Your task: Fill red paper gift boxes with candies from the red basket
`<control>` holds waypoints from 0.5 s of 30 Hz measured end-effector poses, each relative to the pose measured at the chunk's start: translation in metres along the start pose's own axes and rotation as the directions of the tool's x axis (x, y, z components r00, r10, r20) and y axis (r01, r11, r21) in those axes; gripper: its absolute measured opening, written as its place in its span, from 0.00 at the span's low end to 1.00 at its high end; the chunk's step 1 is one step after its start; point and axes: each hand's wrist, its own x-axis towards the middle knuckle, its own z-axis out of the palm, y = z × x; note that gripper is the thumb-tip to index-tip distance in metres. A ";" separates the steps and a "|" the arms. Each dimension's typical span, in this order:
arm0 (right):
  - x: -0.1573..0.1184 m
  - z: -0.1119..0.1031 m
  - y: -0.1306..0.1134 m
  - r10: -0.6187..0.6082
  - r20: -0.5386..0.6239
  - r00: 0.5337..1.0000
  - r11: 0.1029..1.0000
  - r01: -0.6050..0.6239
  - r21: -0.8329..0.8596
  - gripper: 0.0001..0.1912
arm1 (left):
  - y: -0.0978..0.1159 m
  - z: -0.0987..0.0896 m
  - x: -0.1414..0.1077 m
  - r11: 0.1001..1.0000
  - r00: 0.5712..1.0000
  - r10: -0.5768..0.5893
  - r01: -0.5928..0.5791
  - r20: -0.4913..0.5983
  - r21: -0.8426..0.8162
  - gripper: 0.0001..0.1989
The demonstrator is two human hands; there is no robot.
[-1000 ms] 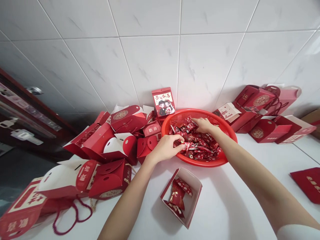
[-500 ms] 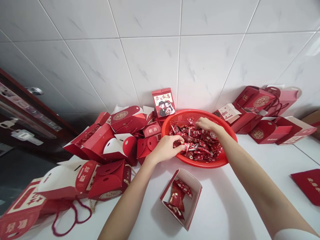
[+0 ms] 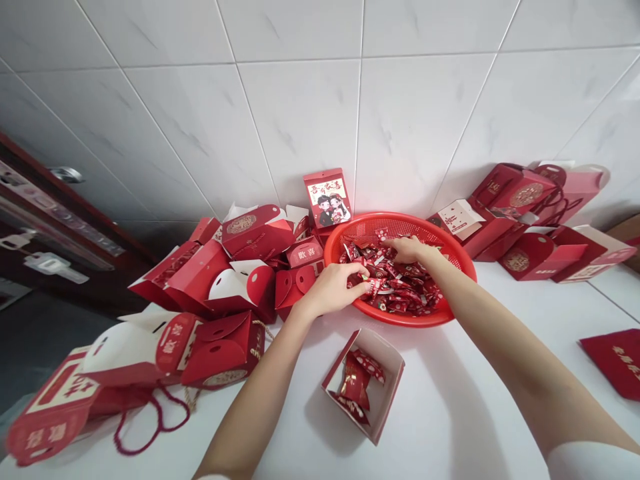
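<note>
A red plastic basket [image 3: 400, 321] full of wrapped candies [image 3: 400, 287] stands against the wall. At its left rim my left hand [image 3: 333, 288] has thumb and fingers closed on a red wrapped candy [image 3: 369, 287]. My right hand [image 3: 407, 249] reaches into the pile toward the back, fingers curled down; their tips, and anything between them, are hidden. In front of the basket an open-topped gift box [image 3: 385, 407], white inside, holds several red candies [image 3: 356, 383].
Red gift boxes crowd the left, including a closed box [image 3: 220, 350] with a cord. A box with a cartoon couple [image 3: 329, 200] stands behind the basket. More boxes [image 3: 543, 255] are at the right, and a flat red packet [image 3: 615, 363] lies near the right edge.
My right hand has shifted slightly within the candies, its fingers lower in the pile. The left hand stays at the basket's left rim. The view has tilted a little.
</note>
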 end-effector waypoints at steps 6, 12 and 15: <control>0.001 -0.001 -0.003 -0.017 0.017 1.000 1.000 0.016 0.020 0.34 | -0.001 0.000 0.000 1.000 1.000 0.003 -0.003 0.013 0.010 0.10; -0.004 -0.008 -0.008 -0.048 0.003 0.999 0.997 0.048 0.064 0.29 | 0.000 -0.001 0.000 1.000 1.000 -0.009 0.009 0.022 0.021 0.10; -0.008 -0.013 -0.012 -0.089 -0.019 0.996 0.989 0.091 0.117 0.24 | 0.000 -0.001 0.000 1.000 1.000 -0.010 0.010 0.026 0.010 0.10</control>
